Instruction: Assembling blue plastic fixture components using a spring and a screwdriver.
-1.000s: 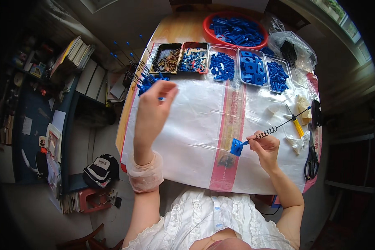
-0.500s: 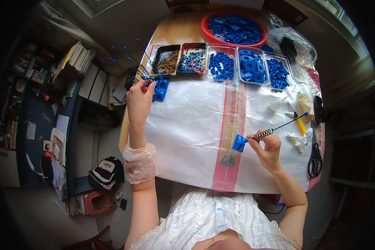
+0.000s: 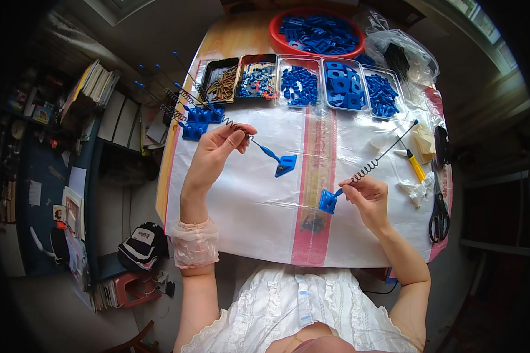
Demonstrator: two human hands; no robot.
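Note:
My left hand (image 3: 215, 150) pinches a spring rod by its black coil (image 3: 231, 123). A blue square base (image 3: 285, 166) hangs tilted from that rod's near end, above the white sheet. On the right, my right hand (image 3: 368, 200) grips a second spring rod (image 3: 365, 171) just above its blue base (image 3: 327, 202). Its thin black shaft slants up to a small blue tip (image 3: 416, 122). Beyond my left hand stand several similar pieces on blue bases (image 3: 195, 130), with their coils and shafts leaning left.
Along the far side stand trays of brass screws (image 3: 222, 83), small metal parts (image 3: 257, 82) and blue parts (image 3: 299, 85). Behind them is a red basin (image 3: 275, 36) of blue pieces. At right lie a yellow-handled screwdriver (image 3: 417, 167), black scissors (image 3: 439, 220) and crumpled white scraps (image 3: 417, 191).
My left hand has drawn a spring rod out of the group at the left, toward me and rightward. The right hand still holds its piece, nearly in place. The whole view has shifted slightly.

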